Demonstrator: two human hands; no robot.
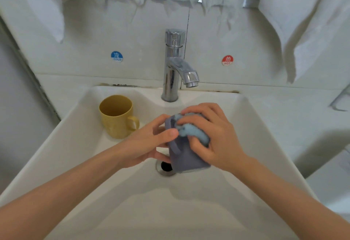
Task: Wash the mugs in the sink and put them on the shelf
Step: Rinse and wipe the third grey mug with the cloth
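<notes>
Over the drain of the white ceramic sink (251, 135), the left hand (149, 141) grips the slate-grey cylindrical mug (185, 156). The right hand (214, 135) clutches a light-blue fluffy sponge (193, 132) against its rim. Step in hand: scrubbing, apparently the first mug. Long axis tilted: mouth toward the chrome tap (174, 65), base toward the person, handle leftward. Next move: rinsing, which calls for water; none is visibly running. The yellow handled mug (117, 120) stands upright at the sink's left.

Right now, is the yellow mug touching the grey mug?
Apart. The head view shows the yellow mug standing left of the grey mug, with the left hand between them.
</notes>
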